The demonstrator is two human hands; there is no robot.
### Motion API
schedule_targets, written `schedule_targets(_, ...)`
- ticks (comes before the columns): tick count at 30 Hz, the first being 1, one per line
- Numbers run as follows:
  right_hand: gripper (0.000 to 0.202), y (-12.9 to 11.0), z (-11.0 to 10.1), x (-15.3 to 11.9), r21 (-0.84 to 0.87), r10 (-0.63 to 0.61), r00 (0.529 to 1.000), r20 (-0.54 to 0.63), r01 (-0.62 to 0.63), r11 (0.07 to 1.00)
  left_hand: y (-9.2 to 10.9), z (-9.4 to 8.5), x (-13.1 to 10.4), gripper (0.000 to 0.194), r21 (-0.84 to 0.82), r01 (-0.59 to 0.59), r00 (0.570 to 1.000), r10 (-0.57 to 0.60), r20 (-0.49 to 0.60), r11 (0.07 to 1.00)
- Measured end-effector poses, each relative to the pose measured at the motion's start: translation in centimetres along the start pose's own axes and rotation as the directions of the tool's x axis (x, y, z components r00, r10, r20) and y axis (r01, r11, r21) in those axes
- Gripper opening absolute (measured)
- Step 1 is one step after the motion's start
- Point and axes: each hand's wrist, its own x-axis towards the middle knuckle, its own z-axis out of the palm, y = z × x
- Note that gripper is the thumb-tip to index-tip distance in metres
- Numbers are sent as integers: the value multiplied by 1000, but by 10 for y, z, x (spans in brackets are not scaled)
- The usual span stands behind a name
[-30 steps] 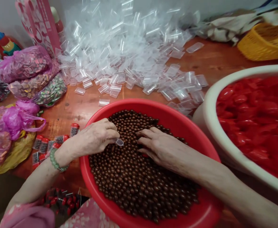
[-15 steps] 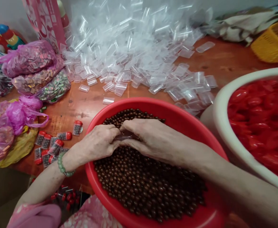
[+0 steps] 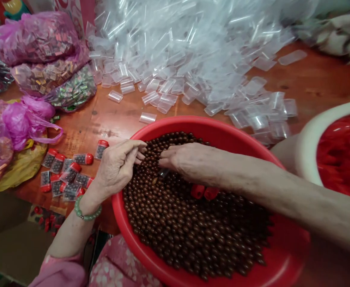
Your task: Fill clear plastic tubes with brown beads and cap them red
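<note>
A red tub [image 3: 200,120] holds a mass of shiny brown balls [image 3: 175,223]. Over its left rim is my left hand [image 3: 115,169], wearing a green bead bracelet, with thumb and fingers drawn together; whatever they hold, if anything, is hidden. My right hand [image 3: 186,159] reaches across the balls, palm down, its fingers closed around a small clear container [image 3: 163,172], mostly covered by the hand. Two red caps [image 3: 204,192] show on the balls beneath my right wrist. The two hands are apart.
Filled red-capped containers [image 3: 70,172] lie left of the tub, near pink bags [image 3: 37,40] of small packets. Clear plastic pieces [image 3: 175,59] are heaped behind. A white bucket [image 3: 308,147] with red pieces stands right; a cardboard box [image 3: 7,239] is lower left.
My hands have separated from around a clear piece; the left moved back toward the rim. Two red caps have come into sight under the right wrist. The view has shifted.
</note>
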Motion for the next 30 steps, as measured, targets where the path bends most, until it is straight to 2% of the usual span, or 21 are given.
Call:
schedule_targets(3,29,-11,4,5,15,-83,984,158,82,997,-4,2,1,21,-75,25,1000,-26,-18,997)
schedule_targets(8,31,-30,10,9,60,-111,961,254,99,993,-7,2,2,20,-162,55,998,-57,-9,985)
schedule_targets(14,25,-45,15,7,223,-127,957,260,69,972,-5,2,1,21,-156,55,998,-57,-6,986)
schedule_targets(20,14,-44,18,2,464,-176,963,206,62,884,-7,2,2,21,-159,45,999,-47,-11,986)
schedule_targets(22,11,-40,16,-1,590,-156,968,194,12,807,-9,3,2,21,-147,44,999,-46,-12,988)
schedule_targets(23,10,-38,15,-3,674,-138,970,200,-34,738,-10,3,2,21,-142,43,999,-46,-13,989)
schedule_targets(25,12,-34,13,-6,823,-95,966,240,-150,548,-11,3,2,21,-137,47,999,-50,-14,989)
schedule_targets(27,15,-30,11,-9,901,-58,960,275,-237,363,-7,0,0,22,-127,48,999,-49,-8,991)
schedule_targets(29,16,-27,9,-10,934,-22,962,271,-257,246,1,-4,-3,22,-110,26,999,-21,49,994)
schedule_targets(30,16,-26,8,-10,945,-2,968,252,-246,215,6,-7,-6,23,-117,1,994,12,108,993)
